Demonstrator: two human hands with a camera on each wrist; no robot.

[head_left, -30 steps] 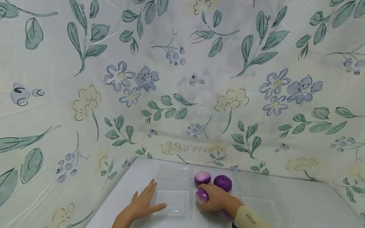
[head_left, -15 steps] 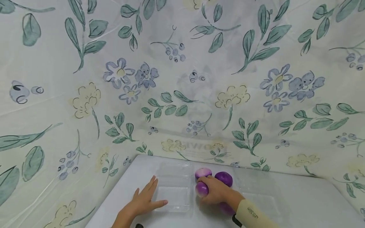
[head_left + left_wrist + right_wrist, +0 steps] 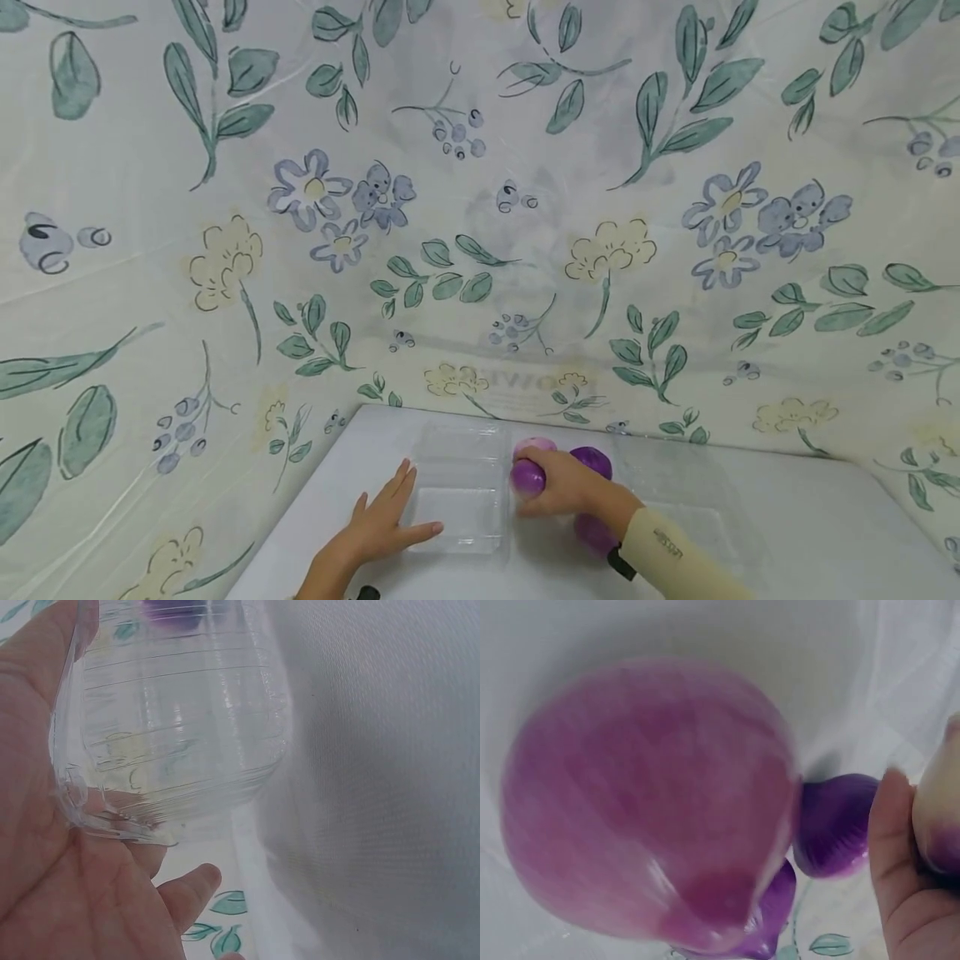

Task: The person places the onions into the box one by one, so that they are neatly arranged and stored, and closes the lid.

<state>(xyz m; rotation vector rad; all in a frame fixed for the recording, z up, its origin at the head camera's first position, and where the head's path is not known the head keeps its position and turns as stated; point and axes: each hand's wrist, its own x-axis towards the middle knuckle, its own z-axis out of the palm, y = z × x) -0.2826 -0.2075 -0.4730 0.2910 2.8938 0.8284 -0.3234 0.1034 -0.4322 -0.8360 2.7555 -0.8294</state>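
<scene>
My right hand [image 3: 562,485] grips a purple-and-white onion [image 3: 528,479], held just right of a clear plastic container [image 3: 459,546]. In the right wrist view, the pale side of this held onion [image 3: 939,799] shows beside the thumb at the right edge. A pink onion [image 3: 536,443] sits behind the hand, partly covered by it. Beyond the forearm is a dark purple onion [image 3: 594,460]; another onion [image 3: 595,533] lies under the wrist. My left hand [image 3: 375,525] has its fingers spread along the container's left side. The left wrist view shows the container wall [image 3: 180,727] against the palm.
A second clear container [image 3: 693,508] lies right of the onions, partly behind the right forearm. The white table [image 3: 832,533] ends at a flower-patterned sheet [image 3: 480,250] at the back and left.
My right hand has moved the gripped onion a little away from me, covering more of the pink onion behind. The left hand stays in place at the container. The head view has shifted slightly.
</scene>
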